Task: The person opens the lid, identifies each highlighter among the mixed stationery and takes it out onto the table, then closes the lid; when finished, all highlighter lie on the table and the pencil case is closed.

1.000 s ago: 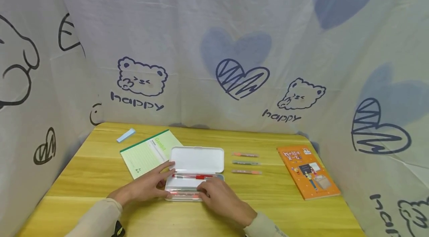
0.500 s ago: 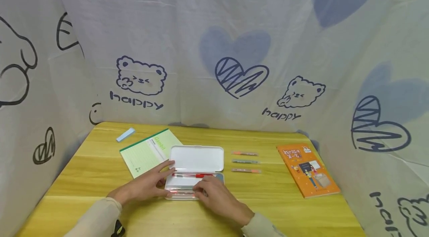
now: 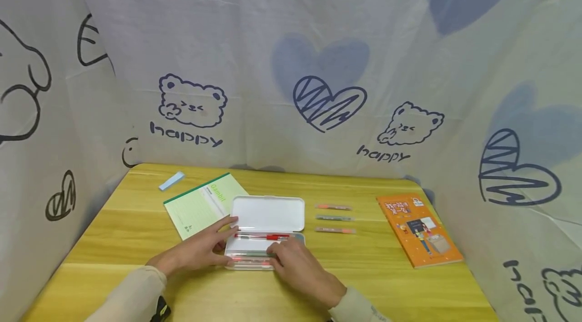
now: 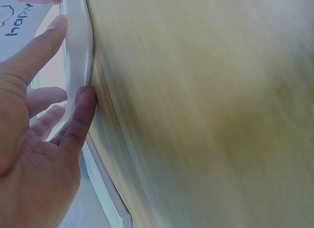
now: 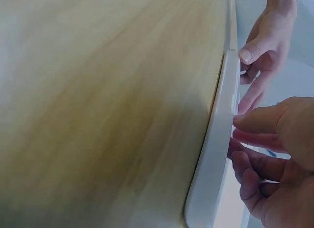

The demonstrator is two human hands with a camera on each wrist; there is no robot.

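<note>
left fingers (image 4: 84, 110) at case edge (image 4: 80, 46) (tabletop (image 4: 196, 86) alongside)

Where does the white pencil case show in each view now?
Head: white pencil case, open, low and just left of centre.
Left wrist: case upper left, running from the top edge.
Right wrist: case right of centre, reaching the bottom edge.
Shared landmark: the left hand.

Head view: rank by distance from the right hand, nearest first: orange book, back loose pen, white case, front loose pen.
From the right hand:
1. white case: right at the fingers, which are over its front part
2. front loose pen: just right of the case
3. back loose pen: same row, farther back
4. orange book: far right on the table
</note>
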